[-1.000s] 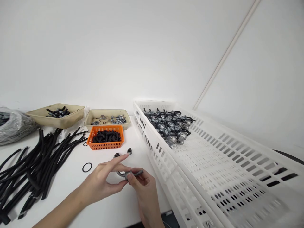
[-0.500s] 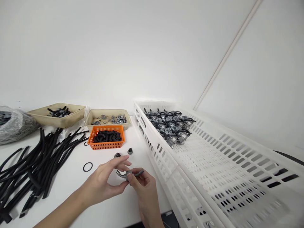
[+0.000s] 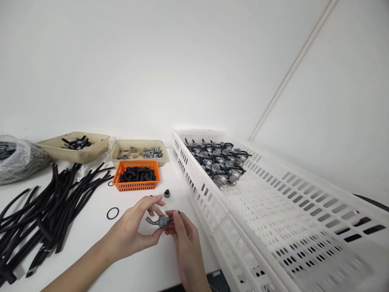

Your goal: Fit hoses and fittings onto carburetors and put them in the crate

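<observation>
Hands [image 3: 129,233] on a grey metal elbow fitting [image 3: 163,221]

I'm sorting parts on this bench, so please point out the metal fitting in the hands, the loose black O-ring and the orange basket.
metal fitting [image 3: 163,221], head view, on its round body
black O-ring [image 3: 112,219], head view, on the ring's lower edge
orange basket [image 3: 135,188], head view, on its front wall

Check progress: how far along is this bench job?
Done: a batch of hosed metal assemblies fills one end of the white crate; the rest is bare. In hand: a grey metal fitting, between left hand and right hand. Left: loose black hoses, black parts in the orange basket, and the beige tray of metal parts.
</observation>
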The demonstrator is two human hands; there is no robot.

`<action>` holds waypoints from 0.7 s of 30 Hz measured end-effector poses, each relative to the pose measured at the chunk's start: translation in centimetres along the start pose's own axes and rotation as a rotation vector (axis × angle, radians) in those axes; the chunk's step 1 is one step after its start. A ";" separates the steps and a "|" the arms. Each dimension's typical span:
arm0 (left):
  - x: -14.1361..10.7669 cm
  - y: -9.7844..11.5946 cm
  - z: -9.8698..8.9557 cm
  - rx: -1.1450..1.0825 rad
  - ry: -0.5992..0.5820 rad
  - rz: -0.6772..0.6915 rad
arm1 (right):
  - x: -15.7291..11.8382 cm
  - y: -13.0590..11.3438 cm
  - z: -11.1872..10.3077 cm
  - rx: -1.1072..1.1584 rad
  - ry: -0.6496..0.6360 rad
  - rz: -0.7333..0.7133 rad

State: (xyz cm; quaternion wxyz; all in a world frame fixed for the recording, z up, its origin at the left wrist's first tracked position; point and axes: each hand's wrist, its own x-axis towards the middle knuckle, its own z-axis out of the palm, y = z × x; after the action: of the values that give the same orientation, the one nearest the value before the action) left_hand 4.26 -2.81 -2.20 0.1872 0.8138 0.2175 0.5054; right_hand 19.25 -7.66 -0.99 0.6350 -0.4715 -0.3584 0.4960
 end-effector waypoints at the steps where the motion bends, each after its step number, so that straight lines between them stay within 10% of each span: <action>1: 0.0 -0.1 0.0 0.005 0.006 0.000 | 0.0 0.0 0.0 0.000 -0.011 0.000; 21: -0.3 -0.6 -0.3 -0.015 -0.026 -0.001 | 0.0 -0.4 -0.1 -0.019 -0.067 0.015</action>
State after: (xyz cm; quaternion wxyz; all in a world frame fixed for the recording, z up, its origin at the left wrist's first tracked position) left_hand 3.74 -2.47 -2.62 0.1965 0.8188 0.2117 0.4962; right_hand 19.41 -7.74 -0.59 0.6144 -0.4630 -0.3807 0.5130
